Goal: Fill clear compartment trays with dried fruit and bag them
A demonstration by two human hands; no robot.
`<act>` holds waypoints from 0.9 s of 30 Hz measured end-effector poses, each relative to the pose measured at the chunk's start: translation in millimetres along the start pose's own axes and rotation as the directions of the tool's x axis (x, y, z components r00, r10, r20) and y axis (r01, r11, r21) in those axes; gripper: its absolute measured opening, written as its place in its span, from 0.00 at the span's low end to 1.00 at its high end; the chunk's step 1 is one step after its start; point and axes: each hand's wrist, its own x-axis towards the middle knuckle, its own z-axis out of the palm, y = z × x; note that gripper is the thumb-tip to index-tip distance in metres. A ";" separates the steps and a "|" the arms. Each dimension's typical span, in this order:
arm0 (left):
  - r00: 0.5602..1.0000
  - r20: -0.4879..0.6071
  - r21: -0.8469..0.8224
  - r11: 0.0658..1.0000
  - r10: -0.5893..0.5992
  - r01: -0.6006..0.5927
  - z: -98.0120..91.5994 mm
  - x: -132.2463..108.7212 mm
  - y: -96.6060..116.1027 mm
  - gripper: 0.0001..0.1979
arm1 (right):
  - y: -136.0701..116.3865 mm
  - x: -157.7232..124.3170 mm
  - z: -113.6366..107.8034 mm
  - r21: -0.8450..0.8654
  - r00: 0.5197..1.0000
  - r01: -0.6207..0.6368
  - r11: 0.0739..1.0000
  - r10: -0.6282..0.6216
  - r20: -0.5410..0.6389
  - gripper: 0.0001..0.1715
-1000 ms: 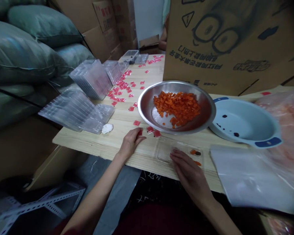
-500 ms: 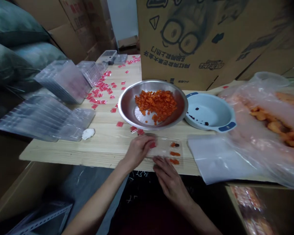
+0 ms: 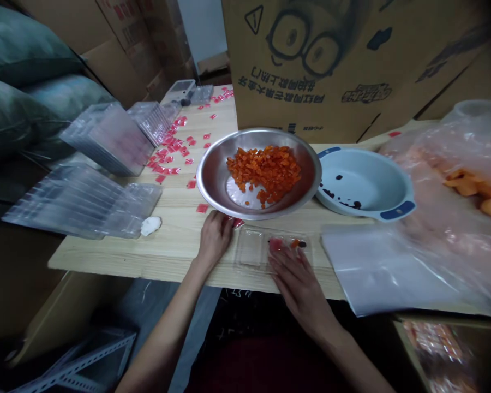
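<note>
A shallow clear plastic tray (image 3: 251,248) with compartments lies near the table's front edge. My right hand (image 3: 297,278) rests over its right part, fingers stretched out and lying on it. Beyond those fingertips a small red packet (image 3: 275,244) lies in the middle compartment; to its right show orange bits (image 3: 295,243) and a dark piece (image 3: 302,244). Left of the tray, my left hand (image 3: 216,237) is closed, fingertips down on a small red packet (image 3: 238,222) below the metal bowl. The palm covers part of that spot.
A steel bowl (image 3: 213,188) of diced orange pieces (image 3: 265,169) stands behind the tray, beside a pale blue basin (image 3: 368,180). Stacked clear cases (image 3: 69,199) and scattered red packets (image 3: 172,144) lie left. Plastic bags (image 3: 442,202) and a large carton (image 3: 278,109) border the table.
My left hand has moved left, from the tray to the packets below the bowl. A red packet now lies in the tray's middle, and my right hand has shifted right over it.
</note>
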 end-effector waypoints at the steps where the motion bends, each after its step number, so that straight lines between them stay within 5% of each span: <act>1: 0.999 0.034 0.021 1.000 0.010 -0.011 1.0 3.1 -5.7 0.08 | 5.5 5.2 0.2 -0.042 0.999 -0.002 0.999 0.004 0.038 0.28; 8: 0.985 0.167 0.081 0.995 0.039 -0.053 10.0 6.5 -15.9 0.10 | 16.7 20.0 -6.1 -0.112 0.995 -0.027 0.993 0.038 0.092 0.31; 12: 0.983 0.185 0.046 0.999 0.019 -0.028 1.7 1.9 -14.9 0.10 | 4.8 2.6 -18.1 -0.098 0.996 -0.081 0.992 0.085 0.039 0.34; 16: 0.989 0.149 0.084 0.996 -0.002 -0.011 9.6 5.2 -12.7 0.19 | -3.0 -24.6 -13.6 -0.100 0.991 -0.068 0.993 0.079 0.107 0.33; 20: 0.986 0.116 0.096 0.990 -0.117 0.106 21.4 15.8 -11.3 0.11 | -4.1 -37.7 -3.4 -0.123 0.989 -0.077 0.989 0.091 0.115 0.35; 27: 0.984 0.064 -0.100 0.980 -0.164 0.170 -7.4 -1.6 13.7 0.05 | -6.0 -32.6 -7.8 -0.109 0.991 -0.076 0.991 0.087 0.101 0.40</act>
